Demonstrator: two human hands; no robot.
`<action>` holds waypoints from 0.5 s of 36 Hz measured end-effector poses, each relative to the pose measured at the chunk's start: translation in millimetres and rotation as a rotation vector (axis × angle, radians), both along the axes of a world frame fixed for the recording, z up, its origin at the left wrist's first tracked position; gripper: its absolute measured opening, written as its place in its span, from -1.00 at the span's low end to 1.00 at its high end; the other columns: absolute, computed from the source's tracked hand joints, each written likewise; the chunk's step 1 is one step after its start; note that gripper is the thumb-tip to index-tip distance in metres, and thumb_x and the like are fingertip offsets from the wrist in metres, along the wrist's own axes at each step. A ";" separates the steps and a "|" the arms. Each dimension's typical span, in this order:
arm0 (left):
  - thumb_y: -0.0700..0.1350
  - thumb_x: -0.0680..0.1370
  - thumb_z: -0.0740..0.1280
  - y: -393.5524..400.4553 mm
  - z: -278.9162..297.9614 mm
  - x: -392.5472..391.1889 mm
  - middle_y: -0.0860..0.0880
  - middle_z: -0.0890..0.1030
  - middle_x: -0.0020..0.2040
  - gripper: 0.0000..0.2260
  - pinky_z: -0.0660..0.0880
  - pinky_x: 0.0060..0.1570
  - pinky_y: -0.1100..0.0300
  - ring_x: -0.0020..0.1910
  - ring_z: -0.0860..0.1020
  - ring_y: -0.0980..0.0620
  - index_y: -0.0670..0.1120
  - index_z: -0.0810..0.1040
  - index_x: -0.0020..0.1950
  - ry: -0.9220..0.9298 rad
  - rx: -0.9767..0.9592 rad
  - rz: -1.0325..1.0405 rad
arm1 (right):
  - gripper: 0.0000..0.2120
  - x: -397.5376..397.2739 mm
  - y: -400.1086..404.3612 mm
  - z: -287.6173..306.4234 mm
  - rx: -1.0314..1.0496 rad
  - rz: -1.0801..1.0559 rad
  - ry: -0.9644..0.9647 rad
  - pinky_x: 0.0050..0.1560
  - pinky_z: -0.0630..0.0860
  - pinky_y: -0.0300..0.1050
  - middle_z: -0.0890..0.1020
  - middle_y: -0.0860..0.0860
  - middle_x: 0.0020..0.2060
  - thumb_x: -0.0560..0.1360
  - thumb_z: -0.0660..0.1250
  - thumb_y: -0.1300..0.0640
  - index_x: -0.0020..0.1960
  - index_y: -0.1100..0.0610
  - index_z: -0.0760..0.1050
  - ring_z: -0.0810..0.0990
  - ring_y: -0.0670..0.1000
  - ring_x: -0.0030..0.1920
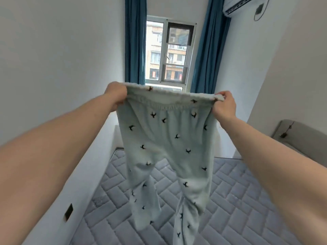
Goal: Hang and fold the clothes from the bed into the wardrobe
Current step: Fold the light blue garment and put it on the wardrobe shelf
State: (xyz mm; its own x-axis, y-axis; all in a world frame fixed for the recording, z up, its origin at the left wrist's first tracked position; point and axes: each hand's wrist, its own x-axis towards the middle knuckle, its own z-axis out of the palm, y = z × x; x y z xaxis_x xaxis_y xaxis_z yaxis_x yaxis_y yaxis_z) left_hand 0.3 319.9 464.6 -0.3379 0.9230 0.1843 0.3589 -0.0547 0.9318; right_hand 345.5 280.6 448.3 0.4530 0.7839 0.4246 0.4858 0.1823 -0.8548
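Left hand [115,93], right hand [224,105] gripping waistband ends, trousers [168,147] hanging below

We stand in a home bedroom: a bare quilted grey mattress [230,200] fills the floor below us, blue curtains [135,41] frame a window [169,52] onto apartment blocks, and an air conditioner [237,5] hangs high.
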 end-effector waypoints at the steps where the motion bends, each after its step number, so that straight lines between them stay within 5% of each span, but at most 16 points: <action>1: -0.25 0.56 0.09 0.1 27.7 3.8 -0.20 0.53 0.07 -0.66 0.55 0.01 -0.09 0.01 0.52 -0.19 -0.22 0.50 0.28 0.035 0.087 0.015 | -0.71 -1.3 1.0 23.2 0.069 0.009 -0.040 0.09 0.55 0.04 0.55 0.08 0.11 0.53 0.05 0.34 0.09 0.05 0.41 0.56 0.16 0.10; 9: -0.15 0.58 0.11 -19.7 133.7 11.9 0.00 0.50 0.11 -0.69 0.38 -0.05 0.15 0.06 0.45 -0.05 -0.04 0.49 0.26 0.150 0.436 -0.029 | -0.69 -0.2 -23.7 111.1 0.334 0.035 -0.206 0.09 0.33 -0.19 0.48 0.05 0.18 0.52 0.04 0.34 0.10 0.03 0.39 0.44 0.02 0.10; 14: -0.12 0.58 0.20 -35.7 93.3 3.8 0.06 0.48 -0.09 -0.86 0.35 -0.24 0.18 -0.12 0.43 0.05 -0.04 0.49 0.11 0.284 0.405 -0.138 | -0.77 3.3 -39.8 73.0 0.279 0.031 -0.260 -0.07 0.34 -0.22 0.52 0.04 0.10 0.53 0.08 0.28 0.06 0.06 0.43 0.47 0.04 0.04; 18: -0.07 0.60 0.26 -54.1 14.8 -2.6 0.07 0.49 -0.14 -0.96 0.32 -0.28 0.17 -0.20 0.41 0.11 0.00 0.48 -0.04 0.374 0.267 -0.217 | -0.81 1.2 -50.6 0.8 0.124 0.042 -0.323 0.00 0.36 -0.12 0.51 0.03 0.06 0.55 0.12 0.26 0.03 0.07 0.46 0.47 0.03 0.02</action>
State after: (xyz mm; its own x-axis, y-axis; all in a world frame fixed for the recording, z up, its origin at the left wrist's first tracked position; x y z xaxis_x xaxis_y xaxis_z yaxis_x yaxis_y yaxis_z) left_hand -2.3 265.8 479.4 -0.0095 0.8685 0.4955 0.6194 -0.3839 0.6848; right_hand 346.6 230.0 449.1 0.2482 0.7324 0.6340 0.7173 0.3010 -0.6284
